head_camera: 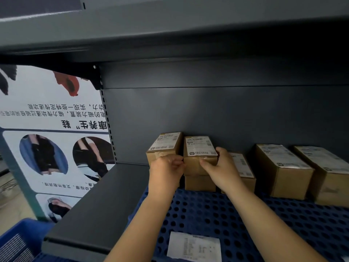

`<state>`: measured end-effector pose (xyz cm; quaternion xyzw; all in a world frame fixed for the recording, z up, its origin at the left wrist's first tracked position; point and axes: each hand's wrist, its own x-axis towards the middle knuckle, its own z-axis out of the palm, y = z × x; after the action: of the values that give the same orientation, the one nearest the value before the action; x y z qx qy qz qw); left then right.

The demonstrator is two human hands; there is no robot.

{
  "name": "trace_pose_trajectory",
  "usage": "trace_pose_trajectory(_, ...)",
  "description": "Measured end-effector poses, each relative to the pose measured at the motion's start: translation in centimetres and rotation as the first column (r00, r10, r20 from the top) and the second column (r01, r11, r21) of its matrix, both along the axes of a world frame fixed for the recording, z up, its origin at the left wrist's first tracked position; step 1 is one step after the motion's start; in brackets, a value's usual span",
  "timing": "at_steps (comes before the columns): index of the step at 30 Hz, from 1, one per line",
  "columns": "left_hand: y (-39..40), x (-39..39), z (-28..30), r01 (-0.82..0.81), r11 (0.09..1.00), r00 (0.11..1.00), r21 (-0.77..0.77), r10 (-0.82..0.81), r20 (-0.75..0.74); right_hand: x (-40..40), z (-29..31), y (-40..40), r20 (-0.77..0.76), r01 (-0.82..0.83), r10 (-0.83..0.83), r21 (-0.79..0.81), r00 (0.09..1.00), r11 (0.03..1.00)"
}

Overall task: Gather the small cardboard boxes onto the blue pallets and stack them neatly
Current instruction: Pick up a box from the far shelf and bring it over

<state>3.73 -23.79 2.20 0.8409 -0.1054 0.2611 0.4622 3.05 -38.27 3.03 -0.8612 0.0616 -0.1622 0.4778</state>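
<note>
Both hands reach into a dark grey shelf bay and grip the same small cardboard box. The left hand [166,167] curls its fingers on the near left corner of the top box [199,154], and the right hand [221,167] wraps the near right corner, thumb on the label. That box sits on a lower box [199,183] on the blue pallet [207,214]. A leftmost box [164,146] stands touching it at 9 o'clock. At 3 o'clock, a low box [243,167] lies behind the right hand, then two larger boxes [283,167] [328,174] side by side. A paper slip [194,246] lies on the pallet at 6 o'clock. A poster [52,138] stands at 9 o'clock, a blue basket [20,241] at 7 o'clock.
</note>
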Motion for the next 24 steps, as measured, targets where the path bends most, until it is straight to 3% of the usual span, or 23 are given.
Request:
trace_pose_trajectory(8, 1.1, 0.3, -0.5, 0.087, 0.996, 0.996, 0.022, -0.086, -0.024, 1.1, -0.5, 1.0, 0.013, 0.072, -0.072, -0.073, 0.997, 0.995)
trace_pose_trajectory(14, 2.5, -0.4, 0.1, 0.183, 0.965, 0.982, 0.189, -0.187, 0.003, -1.1, 0.5, 1.7, 0.136, 0.14, -0.104, -0.289, 0.985, 0.947)
trace_pose_trajectory(19, 3.4, -1.8, 1.8, 0.242, 0.824, 0.955, 0.512, -0.295, 0.022, -4.9, 2.5, 1.5, 0.172, 0.17, -0.074, -0.663, 0.982, 0.729)
trace_pose_trajectory(24, 2.4, -2.8, 2.4, 0.214, 0.643, 0.94, 0.735, -0.341, 0.025, -9.2, 3.7, 1.4, 0.137, 0.191, -0.143, -0.848, 0.98, 0.495)
